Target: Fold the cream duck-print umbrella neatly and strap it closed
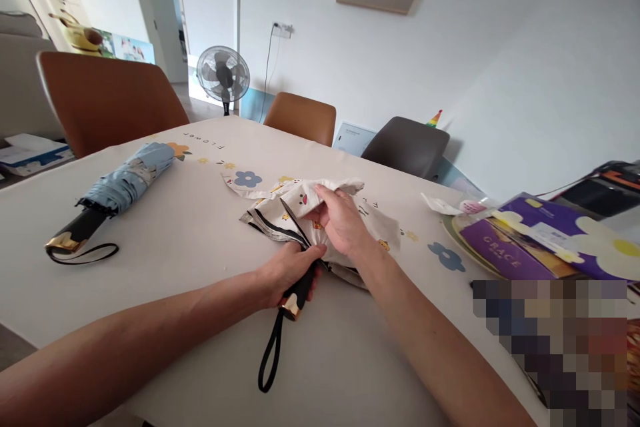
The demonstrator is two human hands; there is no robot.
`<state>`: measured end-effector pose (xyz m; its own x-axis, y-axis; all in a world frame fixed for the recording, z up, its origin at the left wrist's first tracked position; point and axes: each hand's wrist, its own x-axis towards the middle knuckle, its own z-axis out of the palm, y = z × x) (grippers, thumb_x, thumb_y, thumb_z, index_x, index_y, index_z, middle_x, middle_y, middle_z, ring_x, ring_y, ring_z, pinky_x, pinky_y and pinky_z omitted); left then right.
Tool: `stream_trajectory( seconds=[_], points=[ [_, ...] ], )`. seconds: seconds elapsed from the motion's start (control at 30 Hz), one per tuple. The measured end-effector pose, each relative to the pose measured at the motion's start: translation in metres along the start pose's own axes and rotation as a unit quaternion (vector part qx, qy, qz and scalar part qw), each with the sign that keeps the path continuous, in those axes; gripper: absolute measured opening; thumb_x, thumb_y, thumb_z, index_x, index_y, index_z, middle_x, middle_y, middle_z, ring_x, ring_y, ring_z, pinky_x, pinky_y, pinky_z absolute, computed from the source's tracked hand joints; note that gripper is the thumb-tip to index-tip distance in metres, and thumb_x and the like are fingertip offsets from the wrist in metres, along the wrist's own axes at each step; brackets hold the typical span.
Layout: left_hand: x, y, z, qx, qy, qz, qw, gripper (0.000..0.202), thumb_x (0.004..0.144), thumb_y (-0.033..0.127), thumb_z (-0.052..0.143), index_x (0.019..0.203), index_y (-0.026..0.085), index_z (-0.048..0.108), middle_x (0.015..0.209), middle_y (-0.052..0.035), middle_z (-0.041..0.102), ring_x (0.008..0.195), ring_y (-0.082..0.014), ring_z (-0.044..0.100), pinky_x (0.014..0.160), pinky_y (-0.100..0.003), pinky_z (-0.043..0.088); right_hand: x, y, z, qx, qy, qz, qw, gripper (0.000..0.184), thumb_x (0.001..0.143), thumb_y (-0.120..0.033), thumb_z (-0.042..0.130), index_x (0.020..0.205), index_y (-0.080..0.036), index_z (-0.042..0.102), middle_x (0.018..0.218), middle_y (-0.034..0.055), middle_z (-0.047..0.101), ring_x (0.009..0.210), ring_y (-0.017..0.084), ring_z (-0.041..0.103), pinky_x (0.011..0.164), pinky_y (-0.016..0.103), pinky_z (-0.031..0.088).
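Note:
A cream umbrella (383, 230) with small cartoon prints lies loosely folded on the table, its canopy spread in uneven flaps with a black lining showing. My left hand (293, 273) is wrapped round its black handle, which ends in a gold cap and a black wrist strap (270, 353). My right hand (343, 217) pinches a flap of the canopy fabric just above the left hand. Farther left, a blue umbrella (133, 180) lies rolled up, with its black and gold handle toward me.
A white tablecloth (200, 240) with flower prints covers the table. At the right lie a purple box (505, 247) and other items, part of them pixelated. Brown chairs (300, 117), a dark chair (407, 147) and a fan (223, 73) stand beyond the table.

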<state>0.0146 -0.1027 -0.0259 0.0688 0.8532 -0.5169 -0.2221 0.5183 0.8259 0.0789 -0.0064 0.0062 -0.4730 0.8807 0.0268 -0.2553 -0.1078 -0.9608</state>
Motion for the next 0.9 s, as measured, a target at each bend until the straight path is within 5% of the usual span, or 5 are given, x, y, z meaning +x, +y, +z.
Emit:
stream_trajectory(
  seconds=[0.3, 0.43, 0.57, 0.7, 0.9],
  points=[
    [-0.001, -0.001, 0.001, -0.047, -0.061, -0.022, 0.997, 0.029, 0.082, 0.038, 0.042, 0.065, 0.015, 0.048, 0.056, 0.0006, 0.05, 0.039, -0.0086, 0.044, 0.035, -0.022, 0.037, 0.037, -0.042, -0.013, -0.327, 0.039, -0.165, 0.93, 0.032, 0.072, -0.037, 0.06, 0.048, -0.017, 0.05, 0.043, -0.0025, 0.045, 0.039, 0.01, 0.043, 0.035, 0.022, 0.035],
    [-0.001, -0.001, 0.002, -0.073, -0.092, -0.035, 0.992, 0.03, 0.083, 0.038, 0.041, 0.066, 0.014, 0.047, 0.058, 0.001, 0.05, 0.04, -0.0076, 0.044, 0.034, -0.02, 0.037, 0.051, -0.023, -0.014, -0.383, 0.001, -0.103, 0.918, 0.032, 0.071, -0.037, 0.059, 0.048, -0.017, 0.047, 0.042, -0.004, 0.042, 0.038, 0.009, 0.042, 0.035, 0.02, 0.032],
    [-0.002, -0.001, 0.003, -0.084, -0.097, -0.042, 0.991, 0.031, 0.084, 0.037, 0.039, 0.066, 0.014, 0.047, 0.059, 0.0007, 0.05, 0.041, -0.0073, 0.044, 0.035, -0.02, 0.037, 0.061, -0.009, -0.016, -0.384, -0.069, -0.041, 0.92, 0.018, 0.071, -0.034, 0.059, 0.077, -0.017, 0.061, 0.073, 0.0026, 0.064, 0.064, 0.015, 0.06, 0.051, 0.024, 0.047],
    [-0.001, -0.002, 0.002, -0.108, -0.093, -0.051, 0.988, 0.032, 0.085, 0.037, 0.037, 0.066, 0.014, 0.047, 0.058, 0.0005, 0.05, 0.041, -0.0072, 0.044, 0.035, -0.02, 0.036, 0.065, -0.019, -0.032, -0.365, 0.003, -0.149, 0.919, 0.031, 0.074, -0.033, 0.057, 0.1, -0.017, 0.06, 0.105, 0.0079, 0.064, 0.094, 0.019, 0.06, 0.079, 0.035, 0.049],
    [0.002, -0.004, 0.002, -0.153, -0.084, -0.038, 0.984, 0.03, 0.085, 0.038, 0.038, 0.069, 0.014, 0.046, 0.061, 0.0002, 0.05, 0.043, -0.007, 0.044, 0.035, -0.019, 0.035, 0.036, -0.031, -0.071, -0.495, 0.065, -0.233, 0.835, 0.032, 0.082, -0.035, 0.047, 0.106, -0.018, 0.06, 0.114, 0.0086, 0.062, 0.108, 0.024, 0.054, 0.094, 0.041, 0.04]
  ],
)
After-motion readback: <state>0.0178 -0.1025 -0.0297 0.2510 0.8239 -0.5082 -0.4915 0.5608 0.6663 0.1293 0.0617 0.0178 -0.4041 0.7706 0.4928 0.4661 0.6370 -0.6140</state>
